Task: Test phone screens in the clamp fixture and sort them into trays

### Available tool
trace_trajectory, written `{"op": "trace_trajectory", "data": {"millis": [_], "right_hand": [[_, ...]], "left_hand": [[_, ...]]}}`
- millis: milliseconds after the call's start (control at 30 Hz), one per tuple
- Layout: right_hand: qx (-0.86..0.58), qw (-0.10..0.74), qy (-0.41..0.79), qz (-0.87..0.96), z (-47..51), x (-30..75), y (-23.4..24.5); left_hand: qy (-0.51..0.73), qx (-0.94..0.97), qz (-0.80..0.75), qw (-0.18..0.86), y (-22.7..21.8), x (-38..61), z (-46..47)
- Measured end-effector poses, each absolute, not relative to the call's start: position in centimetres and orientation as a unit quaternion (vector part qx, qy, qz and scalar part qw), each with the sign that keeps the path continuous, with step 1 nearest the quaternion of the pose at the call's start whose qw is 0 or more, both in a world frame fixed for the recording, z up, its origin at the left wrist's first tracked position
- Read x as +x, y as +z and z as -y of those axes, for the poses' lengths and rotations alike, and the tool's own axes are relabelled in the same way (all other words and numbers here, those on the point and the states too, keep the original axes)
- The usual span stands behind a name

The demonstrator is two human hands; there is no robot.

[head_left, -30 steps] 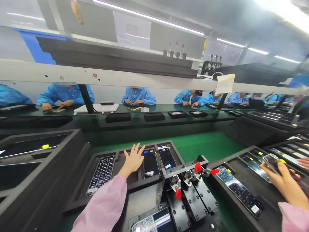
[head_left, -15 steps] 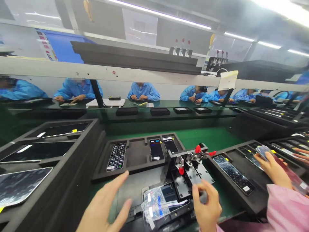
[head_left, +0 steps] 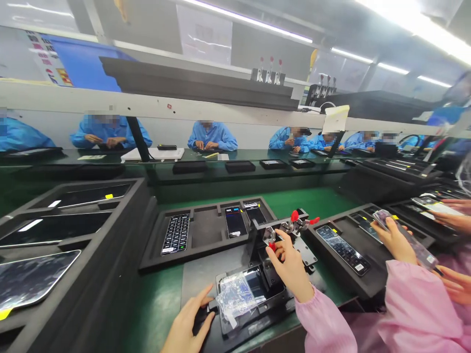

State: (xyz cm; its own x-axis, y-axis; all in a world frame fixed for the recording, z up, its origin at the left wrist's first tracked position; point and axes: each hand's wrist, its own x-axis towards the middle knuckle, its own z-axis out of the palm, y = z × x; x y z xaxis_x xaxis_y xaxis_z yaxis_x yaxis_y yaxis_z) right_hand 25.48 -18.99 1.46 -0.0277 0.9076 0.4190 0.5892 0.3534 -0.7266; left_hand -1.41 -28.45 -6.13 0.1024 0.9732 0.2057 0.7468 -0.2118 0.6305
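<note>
A phone (head_left: 259, 284) lies face up in a black clamping fixture (head_left: 257, 314), partly under crinkled clear film (head_left: 237, 294). My left hand (head_left: 191, 318) is at the fixture's left end, thumb and fingers around a small black block (head_left: 202, 314) there. My right hand (head_left: 290, 264) is on the nearest toggle clamp, with thumb and index finger at its red-tipped lever (head_left: 271, 246). Its other fingers are curled. The clamp's metal plate under this hand is mostly hidden. Two more clamps with red handles (head_left: 295, 215) stand just behind.
A black foam tray (head_left: 206, 230) with several phones sits behind the fixture. Stacked trays (head_left: 121, 240) rise at left, another phone tray (head_left: 371, 284) lies at right. A co-worker's hand (head_left: 397, 240) in a pink sleeve holds a wrapped phone (head_left: 412, 242). People in blue work opposite.
My right hand has risen from the fixture's front to the nearest clamp lever. My left hand has moved down and right onto the black block.
</note>
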Motion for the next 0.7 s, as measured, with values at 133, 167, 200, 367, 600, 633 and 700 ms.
{"op": "trace_trajectory", "data": {"millis": [133,167,200,367,600,633,700], "right_hand": [[-0.533,0.445,0.166,0.700,18.9,25.3,1.7],[-0.534,0.445,0.164,0.700,18.9,25.3,1.7],[-0.535,0.443,0.161,0.701,18.9,25.3,1.7],[-0.540,0.436,0.153,0.704,18.9,25.4,1.6],[-0.535,0.503,0.113,0.669,19.7,24.8,2.2],[-0.531,0.533,0.088,0.654,19.8,25.0,2.5],[-0.520,0.592,0.012,0.615,19.8,25.6,3.5]], "left_hand": [[0.319,0.717,-0.595,0.172,-6.2,-1.4,28.2],[0.321,0.716,-0.597,0.167,-6.2,-1.4,28.2],[0.321,0.715,-0.599,0.162,-6.1,-1.4,28.1],[0.318,0.725,-0.595,0.137,-5.8,-1.4,27.9],[0.318,0.721,-0.596,0.156,-5.7,-1.3,27.7],[0.319,0.722,-0.594,0.160,-5.7,-1.3,27.6],[0.320,0.724,-0.590,0.163,-5.6,-1.2,27.4]]}}
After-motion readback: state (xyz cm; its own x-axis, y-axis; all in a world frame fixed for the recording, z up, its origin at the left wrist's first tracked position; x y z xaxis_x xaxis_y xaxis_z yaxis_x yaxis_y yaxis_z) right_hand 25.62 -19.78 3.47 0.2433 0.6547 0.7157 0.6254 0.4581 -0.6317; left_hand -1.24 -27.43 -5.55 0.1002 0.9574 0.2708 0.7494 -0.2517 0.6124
